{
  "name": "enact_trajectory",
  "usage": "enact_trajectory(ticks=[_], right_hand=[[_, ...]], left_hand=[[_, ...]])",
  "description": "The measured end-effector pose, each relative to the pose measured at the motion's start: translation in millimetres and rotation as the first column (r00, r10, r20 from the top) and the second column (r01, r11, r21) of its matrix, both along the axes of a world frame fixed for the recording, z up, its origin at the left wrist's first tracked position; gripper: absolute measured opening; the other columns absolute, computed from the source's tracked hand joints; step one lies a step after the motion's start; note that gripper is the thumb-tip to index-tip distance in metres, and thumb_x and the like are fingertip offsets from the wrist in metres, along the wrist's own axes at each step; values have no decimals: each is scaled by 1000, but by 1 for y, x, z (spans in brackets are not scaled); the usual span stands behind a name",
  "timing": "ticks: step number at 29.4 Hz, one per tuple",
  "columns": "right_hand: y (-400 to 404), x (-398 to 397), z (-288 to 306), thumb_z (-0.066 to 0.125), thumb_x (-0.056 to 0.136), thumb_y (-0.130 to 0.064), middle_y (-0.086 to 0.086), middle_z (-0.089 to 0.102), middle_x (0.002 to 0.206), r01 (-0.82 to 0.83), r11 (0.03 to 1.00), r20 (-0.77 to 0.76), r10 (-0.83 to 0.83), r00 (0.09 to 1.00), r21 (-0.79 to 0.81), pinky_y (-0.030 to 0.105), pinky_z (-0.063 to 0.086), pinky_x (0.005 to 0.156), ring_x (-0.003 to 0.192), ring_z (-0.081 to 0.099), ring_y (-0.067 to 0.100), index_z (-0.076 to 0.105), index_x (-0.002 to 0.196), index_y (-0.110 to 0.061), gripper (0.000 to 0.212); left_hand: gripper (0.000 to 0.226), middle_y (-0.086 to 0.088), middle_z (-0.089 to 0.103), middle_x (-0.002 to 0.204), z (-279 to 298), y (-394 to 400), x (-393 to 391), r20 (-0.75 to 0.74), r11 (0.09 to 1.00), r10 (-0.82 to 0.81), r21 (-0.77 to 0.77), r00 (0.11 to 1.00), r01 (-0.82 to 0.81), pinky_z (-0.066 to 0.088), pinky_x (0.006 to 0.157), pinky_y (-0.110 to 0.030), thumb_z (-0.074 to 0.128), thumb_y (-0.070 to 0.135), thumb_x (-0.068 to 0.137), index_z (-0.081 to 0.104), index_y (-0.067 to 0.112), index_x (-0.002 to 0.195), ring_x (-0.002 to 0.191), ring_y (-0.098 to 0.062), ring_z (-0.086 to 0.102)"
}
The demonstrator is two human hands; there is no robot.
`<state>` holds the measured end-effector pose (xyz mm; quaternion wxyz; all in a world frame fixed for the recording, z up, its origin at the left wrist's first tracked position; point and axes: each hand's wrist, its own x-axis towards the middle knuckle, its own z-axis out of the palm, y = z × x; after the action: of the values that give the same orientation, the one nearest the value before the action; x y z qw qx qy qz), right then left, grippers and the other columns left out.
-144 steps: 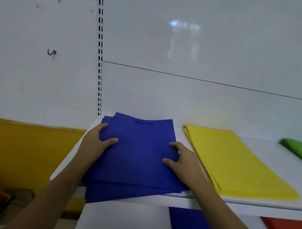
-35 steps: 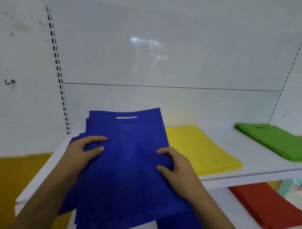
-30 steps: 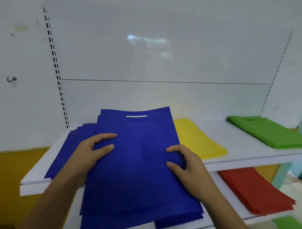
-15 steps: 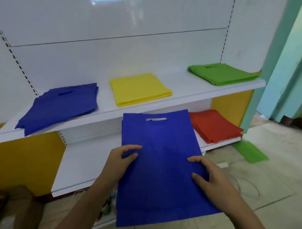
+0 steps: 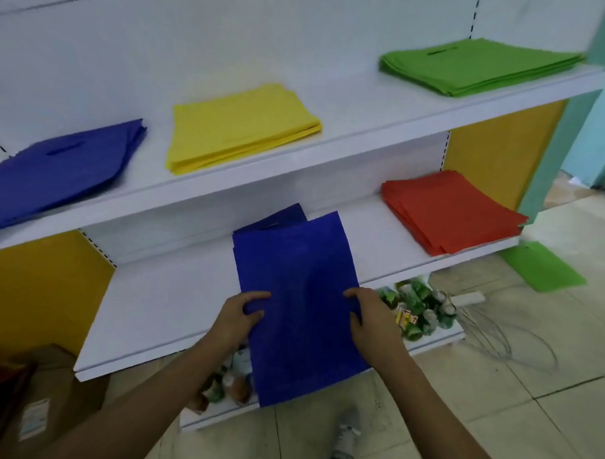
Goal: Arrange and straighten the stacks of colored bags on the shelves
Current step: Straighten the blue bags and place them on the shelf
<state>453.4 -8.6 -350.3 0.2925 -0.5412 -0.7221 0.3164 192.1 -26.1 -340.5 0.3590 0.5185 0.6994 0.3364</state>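
I hold a blue bag (image 5: pixel 298 298) over the middle of the lower shelf (image 5: pixel 161 300), its far end above another blue bag (image 5: pixel 281 216) lying there. My left hand (image 5: pixel 241 316) pinches its left edge and my right hand (image 5: pixel 370 317) pinches its right edge. On the upper shelf (image 5: pixel 349 121) lie a loose blue stack (image 5: pixel 56 172) at the left, a yellow stack (image 5: pixel 239 127) in the middle and a green stack (image 5: pixel 478 65) at the right. A red stack (image 5: pixel 452 210) lies at the right of the lower shelf.
A single green bag (image 5: pixel 543 267) lies on the tiled floor at the right. Several bottles (image 5: pixel 415 312) sit on the bottom shelf below my hands. A cardboard box (image 5: pixel 44 402) stands at the lower left. Loose white cable (image 5: pixel 496 335) lies on the floor.
I pulled a blue bag off the upper-shelf stack, stepped back and lowered it. It now hangs over the lower shelf, above another blue bag.
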Motion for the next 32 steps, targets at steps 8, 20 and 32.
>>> enact_trajectory(ticks=[8,20,32], right_hand=[[172,-80,-85,39,93,7,13,47,134,-135,989,-25,136,990,54,15,28,98,118,48,24,40,140,-7,49],[223,-108,-102,57,90,-30,10,21,153,-211,977,449,176,876,30,45,25,111,136,25,28,29,144,-20,61],[12,-101,96,57,93,-18,-15,58,115,-455,890,-102,455,884,24,0,36,88,105,51,-7,58,120,-24,27]], left_hand=[[36,-12,58,126,-83,140,-68,21,959,274,67,962,-274,52,92,-37,55,-7,89,63,16,116,106,-26,60],[48,-9,23,153,-121,176,-85,-566,932,296,-3,769,-362,26,109,-49,62,23,87,48,28,133,138,-31,21],[29,18,57,113,51,-36,-64,-169,897,242,415,956,-153,36,90,-3,53,-1,92,66,21,103,105,14,49]])
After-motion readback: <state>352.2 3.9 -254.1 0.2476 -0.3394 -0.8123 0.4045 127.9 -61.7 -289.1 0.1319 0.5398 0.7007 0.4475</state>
